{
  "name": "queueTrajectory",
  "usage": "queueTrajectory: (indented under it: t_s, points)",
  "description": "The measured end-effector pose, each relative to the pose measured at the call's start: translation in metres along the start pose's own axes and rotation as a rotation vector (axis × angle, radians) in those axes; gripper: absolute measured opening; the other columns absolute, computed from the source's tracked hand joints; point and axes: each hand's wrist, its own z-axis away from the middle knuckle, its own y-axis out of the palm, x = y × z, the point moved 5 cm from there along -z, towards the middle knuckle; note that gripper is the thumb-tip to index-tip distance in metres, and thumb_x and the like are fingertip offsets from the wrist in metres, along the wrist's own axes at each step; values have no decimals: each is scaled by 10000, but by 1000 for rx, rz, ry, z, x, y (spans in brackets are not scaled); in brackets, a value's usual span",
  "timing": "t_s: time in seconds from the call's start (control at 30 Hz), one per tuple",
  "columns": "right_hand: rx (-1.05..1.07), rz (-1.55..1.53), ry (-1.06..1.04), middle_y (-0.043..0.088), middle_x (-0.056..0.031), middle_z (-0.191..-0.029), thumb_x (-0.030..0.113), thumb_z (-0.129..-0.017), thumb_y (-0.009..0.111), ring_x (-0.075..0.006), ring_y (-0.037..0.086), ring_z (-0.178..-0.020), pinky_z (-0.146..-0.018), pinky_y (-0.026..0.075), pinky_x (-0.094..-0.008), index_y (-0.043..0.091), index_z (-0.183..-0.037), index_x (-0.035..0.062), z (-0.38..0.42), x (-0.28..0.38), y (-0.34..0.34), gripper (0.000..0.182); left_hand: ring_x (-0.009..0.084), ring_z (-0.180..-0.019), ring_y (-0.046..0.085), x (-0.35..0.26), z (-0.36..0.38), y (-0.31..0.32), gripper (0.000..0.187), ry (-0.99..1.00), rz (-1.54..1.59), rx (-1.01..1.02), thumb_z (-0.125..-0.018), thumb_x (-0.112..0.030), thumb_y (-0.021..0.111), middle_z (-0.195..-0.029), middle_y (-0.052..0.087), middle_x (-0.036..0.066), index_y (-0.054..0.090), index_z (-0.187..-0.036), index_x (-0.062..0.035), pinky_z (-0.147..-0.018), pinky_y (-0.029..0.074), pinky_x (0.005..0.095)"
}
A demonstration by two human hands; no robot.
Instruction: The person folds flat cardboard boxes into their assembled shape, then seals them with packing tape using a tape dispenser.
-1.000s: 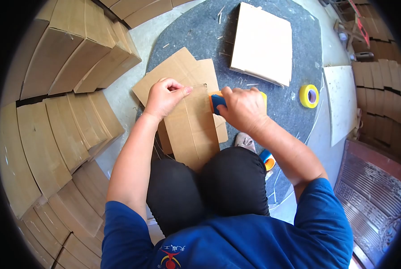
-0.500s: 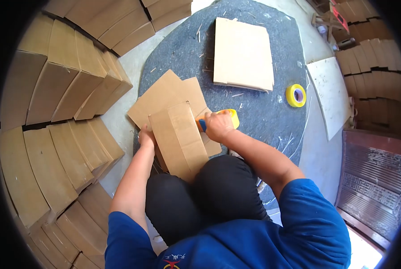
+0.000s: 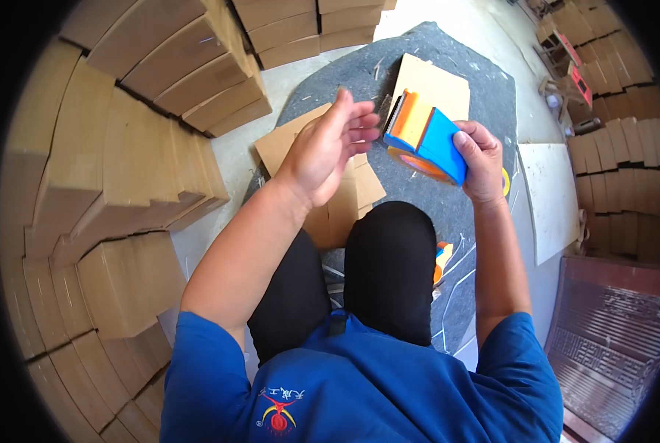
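Raised in front of me, my right hand (image 3: pixel 483 161) grips a blue and orange tape dispenser (image 3: pixel 434 140) with a toothed cutting edge pointing left. My left hand (image 3: pixel 330 151) is held up just left of that edge, fingers apart and holding nothing. Below and partly behind the left hand, a cardboard box (image 3: pixel 333 218) sits against my knees, with flat cardboard flaps (image 3: pixel 282 140) spreading beyond it. A stack of flat cardboard (image 3: pixel 437 80) lies farther out on the dark mat, partly hidden by the dispenser.
Stacked cartons rise on the left (image 3: pixel 134 273) and far right (image 3: pixel 625 148). Near my right knee lies another orange and blue object (image 3: pixel 441 262). A yellow tape roll (image 3: pixel 505 181) shows behind my right wrist. A white board (image 3: pixel 547 199) lies right of the dark mat (image 3: pixel 485 88).
My left hand has let go of the box and come up with fingers spread. My right hand has lifted the tape dispenser off the box and nearer to me. The view has shifted too.
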Motion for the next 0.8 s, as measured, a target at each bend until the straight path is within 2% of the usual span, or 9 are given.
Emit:
queueTrajectory:
  t_s: [0.07,0.17,0.27,0.3,0.37,0.53,0.67,0.77,0.8]
  points:
    - [75,209,-86,717,-44,-889,172,-852,765,-95,635,-793,-741,524,-250,730,-981,20,8,31,15,203,176,-1048,568,-16,19,24,643,36,43,74,-1021,-550,403,-1142,614,103,556,-1251,30,-950,441,336]
    - [130,364,-236,717,-43,-877,184,-843,776,-94,642,-800,-737,524,-250,734,-974,24,21,66,33,211,184,-1074,564,-23,43,27,632,104,-28,15,-1031,-536,380,-1155,618,113,575,-1220,35,-971,437,346]
    - [184,331,-166,703,-32,-854,191,-853,770,-91,647,-808,-724,518,-242,731,-968,23,28,78,37,208,191,-1073,566,-28,66,29,593,61,106,13,-1042,-511,360,-1137,622,114,600,-1176,15,-995,433,362]
    - [209,271,-70,695,-19,-843,200,-859,768,-78,633,-790,-710,513,-237,728,-972,23,32,83,42,214,181,-1030,587,-29,72,28,475,69,157,21,-1040,-421,436,-1099,637,103,610,-1157,5,-970,454,358]
    - [224,286,-87,692,-15,-839,205,-861,768,-73,625,-782,-705,511,-235,726,-974,22,36,87,47,219,176,-997,600,-26,78,27,407,113,155,-2,-1029,-360,481,-1078,645,93,612,-1151,5,-945,469,354]
    - [297,308,-110,688,-9,-838,216,-864,769,-65,611,-772,-697,507,-233,724,-976,23,52,64,55,228,159,-914,632,6,94,6,250,110,33,-217,-1010,-220,546,-1024,659,70,621,-1114,-6,-865,521,356]
    - [338,296,40,692,-12,-850,229,-872,765,-68,610,-791,-719,507,-238,726,-981,26,62,22,54,234,195,-1045,623,44,101,-17,389,19,138,-300,-1042,-343,473,-1125,644,107,576,-1206,-6,-938,514,371]
    - [368,277,126,690,-12,-850,243,-870,766,-71,608,-795,-735,508,-244,727,-980,32,69,-3,47,241,198,-1063,610,67,112,-27,407,-102,239,-258,-1045,-368,455,-1136,635,106,567,-1223,-20,-932,512,378]
    - [388,237,179,688,-9,-848,250,-869,767,-70,607,-796,-739,508,-245,728,-977,35,72,-9,45,244,197,-1059,618,72,114,-29,365,-138,254,-251,-1038,-324,484,-1143,641,100,581,-1225,-26,-920,514,373]
